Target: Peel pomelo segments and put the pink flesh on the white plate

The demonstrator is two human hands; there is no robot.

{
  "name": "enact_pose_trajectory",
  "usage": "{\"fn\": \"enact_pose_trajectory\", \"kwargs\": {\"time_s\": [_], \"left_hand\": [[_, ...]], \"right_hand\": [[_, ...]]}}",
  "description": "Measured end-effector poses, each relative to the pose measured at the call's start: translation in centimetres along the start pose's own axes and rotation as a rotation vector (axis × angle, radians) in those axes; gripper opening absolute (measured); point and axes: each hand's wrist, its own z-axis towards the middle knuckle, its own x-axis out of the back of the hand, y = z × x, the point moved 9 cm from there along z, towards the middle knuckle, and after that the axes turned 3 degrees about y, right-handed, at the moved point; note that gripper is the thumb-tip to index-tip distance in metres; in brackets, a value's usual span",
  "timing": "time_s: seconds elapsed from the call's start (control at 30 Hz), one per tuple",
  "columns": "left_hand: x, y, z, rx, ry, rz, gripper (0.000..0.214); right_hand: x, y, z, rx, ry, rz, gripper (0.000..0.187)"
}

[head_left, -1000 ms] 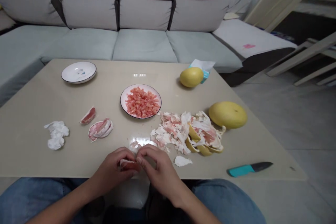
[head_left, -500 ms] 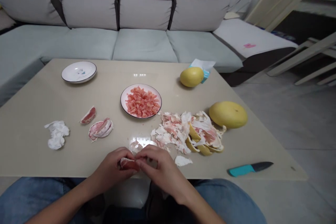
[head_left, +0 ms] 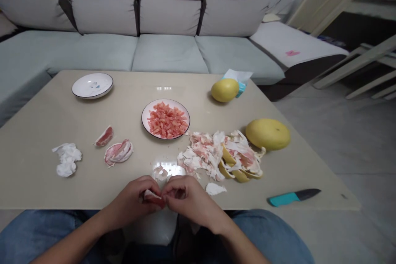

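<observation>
At the table's near edge my left hand (head_left: pixel 136 199) is closed round a red pomelo segment (head_left: pixel 153 198) with some white membrane on it. My right hand (head_left: pixel 188 198) meets it at the segment's right end, thumb and forefinger pinched together. Whatever sits in that pinch is too small to make out. Beyond the hands, a plate (head_left: pixel 144 126) bears a heap of red pomelo pulp (head_left: pixel 167 120). To the left lie a single pomelo segment (head_left: pixel 104 136) and a joined piece of several segments (head_left: pixel 119 152). A bit of membrane (head_left: pixel 160 173) rests just past my fingers.
A pile of peel and membrane (head_left: pixel 216 154) spreads right of my hands, with a loose white scrap (head_left: pixel 215 189) before it. A turquoise-handled knife (head_left: pixel 293 197), two whole pomelos (head_left: pixel 267 134) and a tissue pack (head_left: pixel 241 87) are at the right. Crumpled tissue (head_left: pixel 67 159) and another plate (head_left: pixel 93 85) are left.
My right hand's fingers have curled into a tighter pinch and moved slightly off the segment. In my left hand the segment has turned a little, showing more of its white edge.
</observation>
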Motion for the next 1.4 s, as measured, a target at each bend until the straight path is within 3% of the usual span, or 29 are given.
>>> {"fn": "enact_pose_trajectory", "kwargs": {"time_s": [0.2,0.37,0.6,0.8,1.03,1.23,1.4], "left_hand": [[-0.5,-1.0,-0.4,0.091,-0.069,-0.16,0.016],[-1.6,-1.3,-0.8,0.172,-0.174,-0.431,0.019],[-1.6,-1.4,-0.8,0.197,-0.19,-0.468,0.026],[-0.8,-0.2,0.0,0.04,-0.141,-0.559,0.021],[1.3,1.2,-0.3,-0.26,-0.006,-0.285,0.013],[1.8,1.0,-0.3,-0.304,0.005,-0.357,0.015],[3.2,0.0,0.2,-0.299,0.166,-0.535,0.019]], "right_hand": [[-0.5,1.1,0.0,-0.101,-0.059,0.145,0.019],[-0.6,1.4,0.0,-0.17,-0.07,0.243,0.011],[-0.7,1.4,0.2,-0.175,-0.092,0.288,0.008],[-0.6,1.9,0.4,-0.168,-0.079,0.3,0.014],[-0.5,2.9,0.9,-0.231,-0.019,0.465,0.023],[0.2,3.6,1.4,-0.212,0.058,0.524,0.028],[0.7,4.2,1.7,-0.197,0.114,0.573,0.036]]}}
